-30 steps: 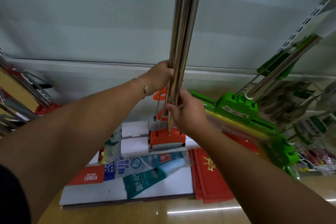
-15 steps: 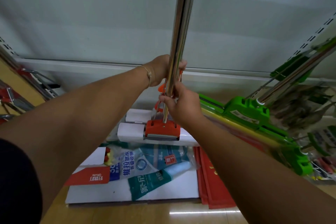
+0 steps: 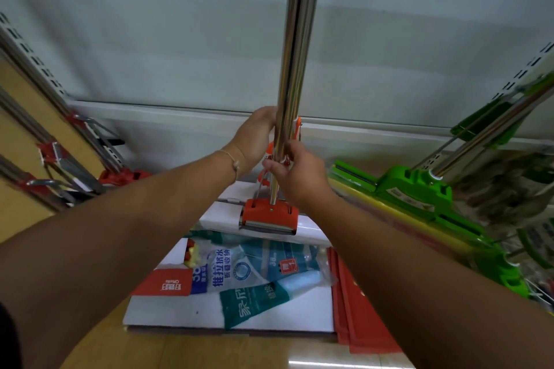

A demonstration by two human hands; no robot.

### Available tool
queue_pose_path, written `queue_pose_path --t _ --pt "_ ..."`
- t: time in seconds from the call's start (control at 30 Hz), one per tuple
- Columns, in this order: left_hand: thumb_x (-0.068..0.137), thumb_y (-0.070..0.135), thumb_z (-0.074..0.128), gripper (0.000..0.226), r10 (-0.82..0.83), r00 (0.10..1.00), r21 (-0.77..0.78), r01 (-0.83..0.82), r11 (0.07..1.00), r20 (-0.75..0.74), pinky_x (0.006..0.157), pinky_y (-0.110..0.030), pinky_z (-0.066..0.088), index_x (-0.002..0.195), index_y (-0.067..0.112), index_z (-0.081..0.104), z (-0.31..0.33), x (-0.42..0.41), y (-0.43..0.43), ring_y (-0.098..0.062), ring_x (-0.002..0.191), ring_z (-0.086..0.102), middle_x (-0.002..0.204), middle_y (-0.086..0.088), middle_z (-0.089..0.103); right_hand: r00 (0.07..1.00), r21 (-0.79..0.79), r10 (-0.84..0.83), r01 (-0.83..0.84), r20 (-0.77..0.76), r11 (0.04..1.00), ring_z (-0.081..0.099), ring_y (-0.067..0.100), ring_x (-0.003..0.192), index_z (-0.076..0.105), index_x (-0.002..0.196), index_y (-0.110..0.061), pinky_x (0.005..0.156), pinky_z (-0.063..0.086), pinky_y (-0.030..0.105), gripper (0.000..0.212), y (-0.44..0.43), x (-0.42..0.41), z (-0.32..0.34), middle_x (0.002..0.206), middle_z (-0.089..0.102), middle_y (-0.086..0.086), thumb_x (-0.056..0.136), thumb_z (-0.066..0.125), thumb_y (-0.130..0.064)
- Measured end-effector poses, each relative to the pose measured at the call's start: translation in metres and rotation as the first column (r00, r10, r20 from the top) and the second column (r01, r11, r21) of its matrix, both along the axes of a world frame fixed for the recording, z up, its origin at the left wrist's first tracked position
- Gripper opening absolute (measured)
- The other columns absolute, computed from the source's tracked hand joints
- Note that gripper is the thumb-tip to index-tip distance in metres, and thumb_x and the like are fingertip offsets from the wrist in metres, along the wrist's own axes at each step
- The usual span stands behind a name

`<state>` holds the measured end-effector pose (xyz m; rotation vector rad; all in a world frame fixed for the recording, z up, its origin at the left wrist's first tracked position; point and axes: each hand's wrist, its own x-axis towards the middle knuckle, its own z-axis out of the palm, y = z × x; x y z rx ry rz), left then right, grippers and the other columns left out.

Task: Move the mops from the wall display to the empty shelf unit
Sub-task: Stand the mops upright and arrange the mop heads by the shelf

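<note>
The left hand (image 3: 254,141) and, lower down, the right hand (image 3: 299,172) are each holding a grip clamped round the 2 chrome mop handles (image 3: 295,39). The orange mop head (image 3: 269,214) is hanging low over the white shelf base (image 3: 284,311); lowering it upright, clear of the green mops (image 3: 413,192), is looking safest

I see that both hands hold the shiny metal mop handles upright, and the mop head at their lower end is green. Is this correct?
Not quite. In the head view the mop head under the handles is orange-red, not green; the green mop heads lean at the right. The left hand and right hand do hold the handles upright.
</note>
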<state>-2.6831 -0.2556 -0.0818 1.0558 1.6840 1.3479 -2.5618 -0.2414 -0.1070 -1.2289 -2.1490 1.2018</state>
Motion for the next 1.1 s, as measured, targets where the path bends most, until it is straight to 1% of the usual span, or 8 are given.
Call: queue_pose_path --t 0.17,0.33,0.47,0.57,0.7,0.8,0.87,1.1 --pt "0.103 0.05 0.037 0.032 0.057 0.998 -0.079 -0.057 0.995 -0.006 0.105 -0.037 0.039 0.114 0.031 0.061 -0.003 0.001 -0.03 -0.015 0.121 0.056 0.122 0.004 0.064 1.0 -0.031 -0.008 0.008 -0.012 0.999 0.062 0.016 0.099 0.057 0.131 -0.022 0.08 0.046 0.028 0.036 -0.009 0.004 0.01 0.114 0.065 -0.002 0.098 0.062 -0.036" --pt "0.106 0.037 0.039 0.028 -0.012 0.997 -0.082 0.006 0.997 -0.081 0.089 -0.018 0.043 0.13 0.027 0.049 0.007 0.014 -0.059 0.002 0.1 0.053 0.105 0.016 0.056 0.999 -0.014 -0.03 0.029 -0.015 0.999 0.064 0.02 0.104 0.056 0.13 -0.021 0.087 0.05 0.035 0.035 -0.018 0.008 0.016 0.114 0.067 0.001 0.099 0.06 -0.037" --pt "0.105 0.033 0.043 0.047 -0.118 0.976 -0.153 0.091 0.984 -0.184 0.089 -0.012 0.038 0.15 0.019 0.035 0.008 0.023 -0.078 -0.004 0.114 0.047 0.124 0.01 0.049 0.999 0.003 -0.044 0.044 -0.011 0.999 0.065 0.022 0.107 0.05 0.137 -0.02 0.091 0.054 0.04 0.045 -0.027 0.018 0.02 0.121 0.067 0.003 0.097 0.063 -0.037" --pt "0.104 0.028 0.049 0.043 -0.084 0.951 -0.191 0.027 0.981 -0.298 0.089 -0.023 0.04 0.145 0.02 0.039 0.006 0.032 -0.087 -0.012 0.112 0.05 0.124 0.005 0.051 0.997 0.007 -0.072 0.072 0.018 0.997 0.062 0.02 0.114 0.047 0.139 -0.021 0.092 0.051 0.034 0.047 -0.033 0.031 0.019 0.128 0.064 0.003 0.097 0.066 -0.03" --pt "0.098 0.02 0.056 0.016 -0.016 0.835 -0.102 -0.048 0.994 -0.549 0.067 -0.025 0.046 0.112 0.022 0.049 0.0 0.042 -0.102 -0.019 0.081 0.057 0.092 -0.002 0.058 0.993 0.013 -0.094 0.093 0.069 0.996 0.058 0.02 0.12 0.045 0.143 -0.018 0.086 0.04 0.025 0.05 -0.043 0.053 0.021 0.135 0.061 0.006 0.098 0.065 -0.026" --pt "0.098 0.019 0.055 0.009 -0.07 0.829 -0.072 0.035 0.997 -0.555 0.061 -0.022 0.04 0.105 0.021 0.051 0.007 0.052 -0.107 -0.011 0.068 0.052 0.085 0.001 0.055 0.987 0.05 -0.129 0.125 0.094 0.991 0.054 0.026 0.128 0.043 0.147 -0.016 0.098 0.046 0.033 0.056 -0.048 0.068 0.027 0.14 0.057 0.01 0.097 0.065 -0.03" --pt "0.097 0.017 0.055 0.012 -0.096 0.829 -0.065 0.072 0.995 -0.551 0.063 -0.026 0.045 0.108 0.02 0.053 0.016 0.06 -0.106 -0.013 0.071 0.054 0.09 -0.002 0.058 0.983 0.08 -0.155 0.147 0.101 0.986 0.052 0.029 0.132 0.044 0.147 -0.014 0.107 0.045 0.042 0.056 -0.05 0.077 0.035 0.142 0.056 0.012 0.097 0.065 -0.031" --pt "0.094 0.016 0.058 0.033 -0.216 0.753 -0.078 0.215 0.973 -0.622 0.087 -0.04 0.051 0.127 0.011 0.055 0.054 0.101 -0.1 -0.022 0.092 0.057 0.105 -0.007 0.061 0.973 0.209 -0.214 0.192 0.089 0.959 0.056 0.028 0.128 0.052 0.14 -0.011 0.104 0.044 0.035 0.048 -0.056 0.126 0.076 0.137 0.061 0.013 0.097 0.065 -0.027"
